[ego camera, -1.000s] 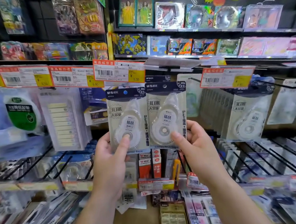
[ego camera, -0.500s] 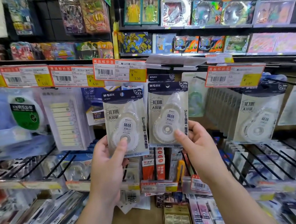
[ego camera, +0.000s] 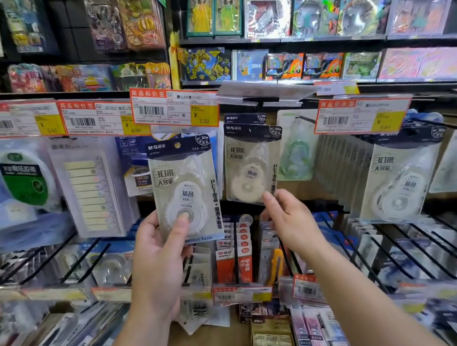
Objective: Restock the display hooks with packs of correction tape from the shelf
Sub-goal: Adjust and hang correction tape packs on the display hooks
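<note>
Correction tape pack (ego camera: pixel 185 190), white dispenser under a dark blue header, is held upright in the left hand (ego camera: pixel 157 262) at centre frame, in front of the hook display. Left fingers are curled behind the pack's lower left edge; the thumb (ego camera: pixel 180 225) presses the front of the blister, over the dispenser's gear wheel. A second correction tape pack (ego camera: pixel 252 164) sits just to the right and further back, hanging among the display, with another identical header visible directly behind and above it. Right hand (ego camera: pixel 291 222) reaches up to this second pack; the thumb and fingers pinch its lower right corner. The two packs are near each other but apart. A price tag (ego camera: pixel 175 108) marked 3.00 hangs above the held pack. A third hanging pack (ego camera: pixel 397 180) of the same type shows well to the right, below another price tag (ego camera: pixel 362 116). Whether the second pack's header is seated on a hook cannot be told.
</note>
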### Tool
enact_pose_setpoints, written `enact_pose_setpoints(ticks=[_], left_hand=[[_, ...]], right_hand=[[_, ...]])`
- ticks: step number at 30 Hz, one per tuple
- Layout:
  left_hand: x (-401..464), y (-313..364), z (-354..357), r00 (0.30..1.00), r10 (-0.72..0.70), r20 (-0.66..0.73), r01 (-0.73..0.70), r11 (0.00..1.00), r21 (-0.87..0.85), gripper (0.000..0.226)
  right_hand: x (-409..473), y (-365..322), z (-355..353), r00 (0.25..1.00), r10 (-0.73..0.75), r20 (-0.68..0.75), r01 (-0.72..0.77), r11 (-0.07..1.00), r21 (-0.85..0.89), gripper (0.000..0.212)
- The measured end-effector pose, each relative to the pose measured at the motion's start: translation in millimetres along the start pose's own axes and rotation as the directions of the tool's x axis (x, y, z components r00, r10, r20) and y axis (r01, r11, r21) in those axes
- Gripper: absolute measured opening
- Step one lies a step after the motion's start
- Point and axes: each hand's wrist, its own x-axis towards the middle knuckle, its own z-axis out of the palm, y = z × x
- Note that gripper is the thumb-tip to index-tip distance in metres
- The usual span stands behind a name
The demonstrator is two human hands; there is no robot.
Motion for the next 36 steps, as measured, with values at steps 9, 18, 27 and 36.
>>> enact_pose_setpoints(ticks=[9,18,27,36], left_hand=[[6.3,-3.7,-0.5,1.000,-0.015,-0.012,0.015,1.000,0.006,0.026],[7.9,-7.4,-0.4,0.998,-0.047,-0.036,0.048,0.999,0.021,0.025],[10.3,-13.1,-4.8,0.998,-0.051,-0.049,0.051,0.999,0.012,0.034],[7.1,-12.6,-5.3,0.999,-0.027,-0.032,0.028,0.999,0.017,0.042]], right_hand=[[36.3,6.3,2.4,0.998,0.043,-0.037,-0.045,0.998,-0.035,0.042],[65.4,7.7,6.6,0.995,0.100,0.010,-0.100,0.992,0.072,0.039],[86.9,12.2,19.7,0.988,0.151,0.034,-0.154,0.977,0.145,0.040],[100.9,14.8,24.9,0.976,0.208,0.061,-0.216,0.961,0.172,0.039]])
